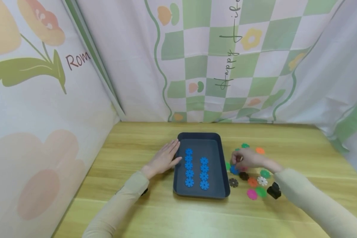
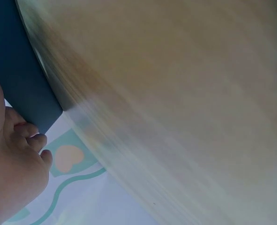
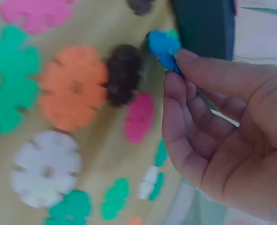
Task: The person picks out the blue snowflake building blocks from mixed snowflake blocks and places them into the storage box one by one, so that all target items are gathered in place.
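My left hand (image 1: pixel 163 158) lies with straight fingers at the left rim of a dark rectangular tray (image 1: pixel 198 140). Inside the tray, blue notched plastic discs form two columns, a left column (image 1: pixel 189 165) and a right column (image 1: pixel 204 168), several discs in each. To the right of the tray, my right hand (image 1: pixel 248 158) pinches a blue notched disc (image 3: pixel 161 47) between thumb and fingertips, low over the table. A bit of light green shows behind that disc in the right wrist view.
Around my right hand lie loose notched discs, among them an orange disc (image 3: pixel 74 88), a white disc (image 3: pixel 47 169), a black disc (image 3: pixel 124 75) and a pink disc (image 1: pixel 252 194). A small black object (image 1: pixel 274 190) stands by the right sleeve. A patterned curtain (image 1: pixel 220 66) hangs behind the wooden table (image 1: pixel 142 215).
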The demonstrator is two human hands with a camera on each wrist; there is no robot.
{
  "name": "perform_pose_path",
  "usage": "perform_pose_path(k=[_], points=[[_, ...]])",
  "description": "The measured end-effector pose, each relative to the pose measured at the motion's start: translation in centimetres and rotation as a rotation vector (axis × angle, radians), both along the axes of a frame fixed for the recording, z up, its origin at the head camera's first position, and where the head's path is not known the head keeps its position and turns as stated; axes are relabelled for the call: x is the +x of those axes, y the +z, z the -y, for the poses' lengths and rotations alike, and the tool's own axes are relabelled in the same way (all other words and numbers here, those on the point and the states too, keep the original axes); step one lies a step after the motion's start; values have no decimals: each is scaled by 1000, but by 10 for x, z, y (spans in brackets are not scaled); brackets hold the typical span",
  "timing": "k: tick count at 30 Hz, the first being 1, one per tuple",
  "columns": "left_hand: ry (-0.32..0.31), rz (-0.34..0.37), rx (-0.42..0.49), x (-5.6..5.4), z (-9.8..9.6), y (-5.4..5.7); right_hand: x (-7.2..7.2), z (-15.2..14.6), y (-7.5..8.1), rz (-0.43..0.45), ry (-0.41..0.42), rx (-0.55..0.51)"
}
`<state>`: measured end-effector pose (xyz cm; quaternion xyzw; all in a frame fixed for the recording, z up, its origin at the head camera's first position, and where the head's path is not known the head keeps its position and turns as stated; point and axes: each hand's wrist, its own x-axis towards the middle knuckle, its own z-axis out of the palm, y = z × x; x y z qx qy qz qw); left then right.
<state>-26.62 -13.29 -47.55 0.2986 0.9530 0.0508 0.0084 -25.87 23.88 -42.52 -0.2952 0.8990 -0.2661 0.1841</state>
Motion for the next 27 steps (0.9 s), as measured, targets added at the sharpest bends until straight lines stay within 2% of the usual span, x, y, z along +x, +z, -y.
perform_pose_path(k=[7,10,13,21,27], points=[[3,4,-6,-2,2,-1,-23,12,26,-69,-58,-66],[9,5,-15,-3,3,-2,-32,23,34,-114,-88,-46],[14,5,-25,-3,3,-3,-40,37,38,-117,-97,-7],[13,9,-17,-2,2,-3,-59,71,28,-109,-16,22],[23,22,-18,-1,0,-1,-63,88,15,-62,-17,45]])
